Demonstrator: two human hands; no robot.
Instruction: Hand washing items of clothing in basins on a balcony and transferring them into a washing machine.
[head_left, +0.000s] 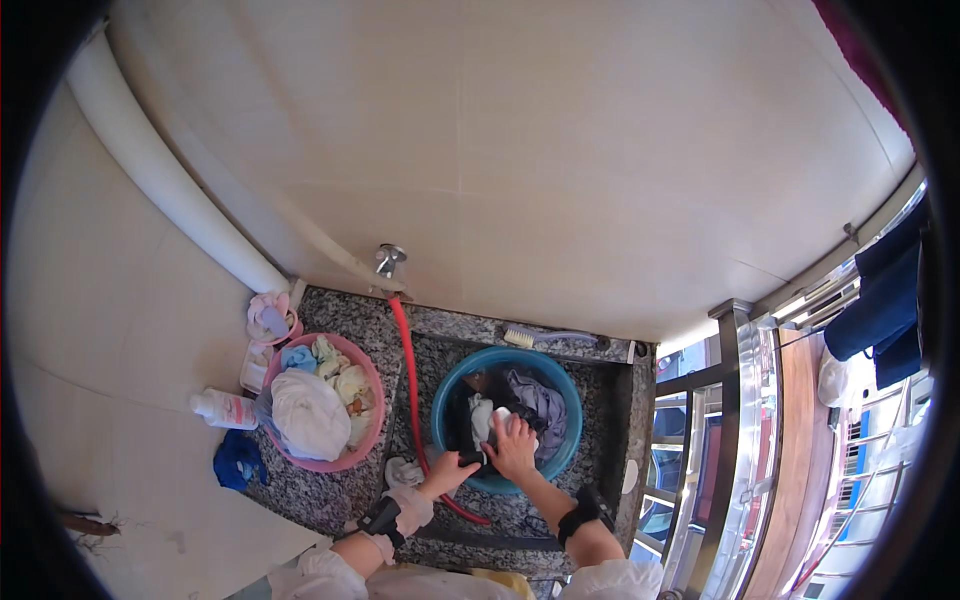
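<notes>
A blue round basin (560, 385) sits in a granite wash area and holds wet clothes, dark, purple and white. My right hand (514, 446) presses flat on a white piece of cloth (486, 418) inside the basin. My left hand (449, 468) grips the basin's near rim at a dark piece of cloth. Both wrists wear black bands over white sleeves.
A pink basin (372, 385) full of white and pastel laundry stands to the left. A red hose (410, 380) runs from the wall tap (389, 259) past the blue basin. A scrub brush (520, 338), a white bottle (226, 409), blue cloth (238, 460); railing at right.
</notes>
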